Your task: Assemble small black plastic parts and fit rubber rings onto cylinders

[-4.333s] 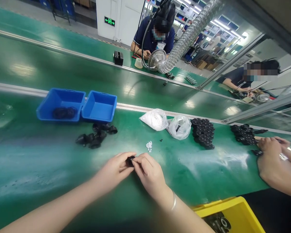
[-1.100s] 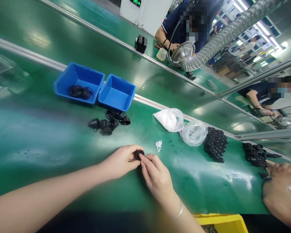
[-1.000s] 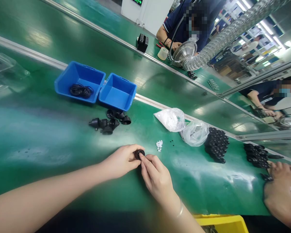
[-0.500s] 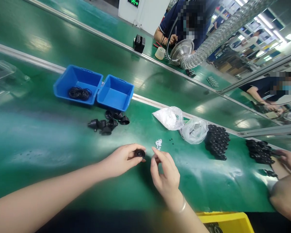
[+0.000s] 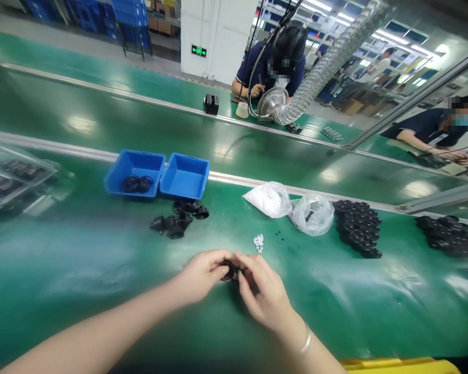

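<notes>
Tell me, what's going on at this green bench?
A person is handling a small black cup over the green bench. The left hand holds it, and the right hand is close beside it; whether those fingers pinch anything is hard to tell. Beyond lie small white pieces and two plastic bags. Farther off, a co-worker leans forward.

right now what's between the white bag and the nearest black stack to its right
The head view shows a second clear plastic bag sitting between them.
</notes>
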Demonstrator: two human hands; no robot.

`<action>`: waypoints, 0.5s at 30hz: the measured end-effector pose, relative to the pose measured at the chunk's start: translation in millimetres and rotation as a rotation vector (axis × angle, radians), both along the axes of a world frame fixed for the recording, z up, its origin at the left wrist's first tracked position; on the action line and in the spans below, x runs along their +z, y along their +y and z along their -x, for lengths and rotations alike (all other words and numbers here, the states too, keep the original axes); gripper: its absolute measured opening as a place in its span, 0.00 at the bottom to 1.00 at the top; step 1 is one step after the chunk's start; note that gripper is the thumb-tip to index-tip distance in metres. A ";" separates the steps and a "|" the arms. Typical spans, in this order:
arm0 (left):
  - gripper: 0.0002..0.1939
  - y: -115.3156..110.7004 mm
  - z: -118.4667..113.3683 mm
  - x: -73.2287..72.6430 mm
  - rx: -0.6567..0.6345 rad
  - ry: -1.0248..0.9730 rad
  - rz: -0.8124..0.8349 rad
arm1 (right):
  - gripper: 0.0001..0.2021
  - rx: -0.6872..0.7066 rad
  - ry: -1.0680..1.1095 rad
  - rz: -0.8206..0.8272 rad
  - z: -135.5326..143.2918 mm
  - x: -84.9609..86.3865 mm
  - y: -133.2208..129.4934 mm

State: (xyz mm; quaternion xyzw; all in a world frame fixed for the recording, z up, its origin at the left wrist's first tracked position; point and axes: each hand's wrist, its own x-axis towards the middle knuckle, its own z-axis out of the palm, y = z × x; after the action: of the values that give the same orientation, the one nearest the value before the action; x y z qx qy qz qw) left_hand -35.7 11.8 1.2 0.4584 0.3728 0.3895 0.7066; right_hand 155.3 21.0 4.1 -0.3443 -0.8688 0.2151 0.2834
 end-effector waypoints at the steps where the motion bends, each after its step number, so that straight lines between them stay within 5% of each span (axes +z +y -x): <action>1: 0.16 -0.9 -0.8 -0.2 0.020 0.010 0.011 | 0.27 0.043 -0.053 -0.018 0.7 1.0 -0.7; 6: 0.17 -5.8 -4.3 3.8 0.040 0.208 -0.087 | 0.23 0.091 -0.298 -0.222 5.1 0.7 -4.4; 11: 0.19 -12.5 -10.5 11.5 -0.086 0.371 -0.155 | 0.17 0.072 -0.266 -0.125 -13.6 13.0 -9.5; 13: 0.23 -8.8 -6.4 8.5 -0.026 0.458 -0.257 | 0.17 -0.058 -0.209 -0.022 -37.0 19.3 -8.4; 15: 0.24 1.6 3.4 1.3 0.161 0.634 -0.400 | 0.17 -0.332 -0.142 0.096 -72.5 23.4 -5.1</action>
State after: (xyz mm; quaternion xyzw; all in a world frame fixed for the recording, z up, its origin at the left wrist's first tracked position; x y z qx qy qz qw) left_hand -39.1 13.4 2.6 0.6543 0.5242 0.3477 0.4198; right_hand 227.7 15.9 27.5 -0.5102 -0.8069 0.1815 0.2361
